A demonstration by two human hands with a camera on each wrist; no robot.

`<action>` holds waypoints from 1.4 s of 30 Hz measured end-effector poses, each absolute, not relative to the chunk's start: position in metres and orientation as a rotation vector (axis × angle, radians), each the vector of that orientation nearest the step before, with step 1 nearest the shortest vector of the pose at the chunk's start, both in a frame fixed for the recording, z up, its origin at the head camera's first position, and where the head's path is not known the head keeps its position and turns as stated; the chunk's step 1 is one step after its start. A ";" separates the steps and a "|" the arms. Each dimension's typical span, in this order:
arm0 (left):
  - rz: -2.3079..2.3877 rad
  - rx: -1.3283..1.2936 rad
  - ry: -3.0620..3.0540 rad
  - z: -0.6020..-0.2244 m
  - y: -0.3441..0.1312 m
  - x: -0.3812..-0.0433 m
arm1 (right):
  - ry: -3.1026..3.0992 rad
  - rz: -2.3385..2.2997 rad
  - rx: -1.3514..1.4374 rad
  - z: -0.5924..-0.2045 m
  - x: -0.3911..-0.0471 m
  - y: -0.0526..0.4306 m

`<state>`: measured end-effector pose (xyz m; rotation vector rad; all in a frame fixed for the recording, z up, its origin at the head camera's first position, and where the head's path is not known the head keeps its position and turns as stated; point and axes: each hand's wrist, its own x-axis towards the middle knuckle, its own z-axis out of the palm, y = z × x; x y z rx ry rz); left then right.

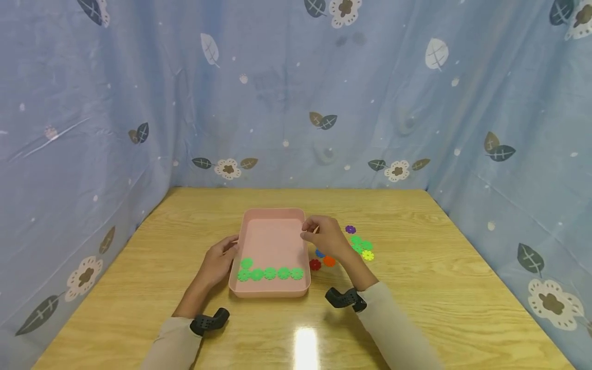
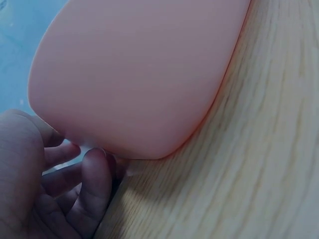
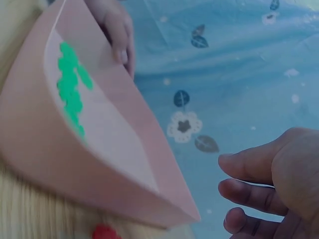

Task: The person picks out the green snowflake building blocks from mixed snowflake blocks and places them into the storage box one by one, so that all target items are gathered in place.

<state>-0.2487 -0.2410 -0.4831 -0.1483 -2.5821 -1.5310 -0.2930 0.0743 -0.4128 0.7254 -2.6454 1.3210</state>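
Note:
A pink rectangular tray (image 1: 275, 295) lies on the wooden table. Along its near end runs a row of several green flower-shaped plastic discs (image 1: 270, 273), with one more green disc (image 1: 247, 263) above the row's left end. My left hand (image 1: 219, 261) rests against the outside of the tray's left wall, its fingers loosely bent near the rim; in the left wrist view the wall (image 2: 134, 79) stands beside those fingers. Over the tray's far right rim hovers my right hand (image 1: 325, 236). Its thumb and fingers are apart in the right wrist view, with nothing visible between them.
Right of the tray lie loose discs: red (image 1: 315, 264), orange (image 1: 329, 261), blue (image 1: 319, 253), purple (image 1: 350, 229), yellow (image 1: 367, 255) and several green ones (image 1: 358, 241). A blue patterned curtain (image 1: 287, 103) encloses the table's back and sides.

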 end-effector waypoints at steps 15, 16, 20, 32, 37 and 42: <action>-1.502 -0.165 -2.593 -0.481 -0.240 -0.248 | -2.791 1.241 0.619 -0.418 -0.311 0.137; -1.507 -0.159 -2.591 -0.480 -0.239 -0.248 | -2.798 1.225 0.627 -0.418 -0.312 0.141; -1.510 -0.162 -2.583 -0.478 -0.238 -0.249 | -2.814 1.208 0.663 -0.421 -0.320 0.154; -1.501 -0.134 -2.593 -0.483 -0.238 -0.245 | -3.020 1.268 0.762 -0.427 -0.328 0.171; -1.509 -0.137 -2.590 -0.483 -0.237 -0.246 | -3.073 1.190 0.689 -0.431 -0.327 0.172; -1.511 -0.143 -2.594 -0.481 -0.236 -0.245 | -3.102 1.128 0.650 -0.435 -0.326 0.171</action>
